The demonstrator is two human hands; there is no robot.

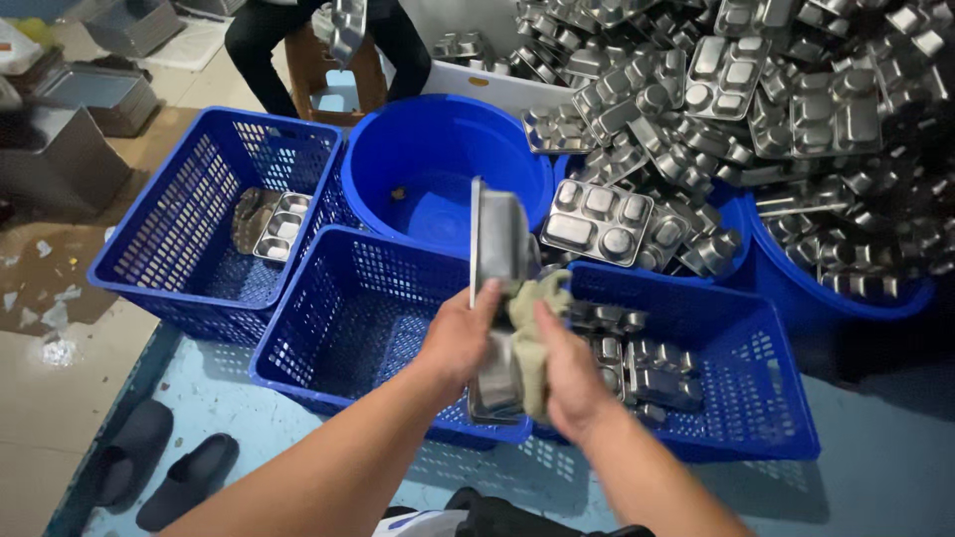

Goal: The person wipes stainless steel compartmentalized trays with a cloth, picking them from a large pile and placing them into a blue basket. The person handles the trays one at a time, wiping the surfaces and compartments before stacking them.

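Hands [512, 353] around upright tray [500, 249], cloth [532, 303] between.

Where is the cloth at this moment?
In the head view, the cloth is near the centre, in the right hand, pressed against the upright steel tray that the left hand holds above the blue baskets.

Three crates stand on the floor before the person: the left crate [164, 214] holds one compartment tray [282, 227], the middle crate [338, 318] sits just right of it and nearer, and the right crate [741, 368] holds several trays. Behind the middle crate stands a round tub [438, 164], and right of the tub a heap of trays [756, 99] spills over further tubs. The left hand [460, 338] and right hand [572, 373] hold an upright tray [497, 244] and a cloth [532, 303] above the gap between middle and right crates; two slippers [159, 467] lie at the near left.
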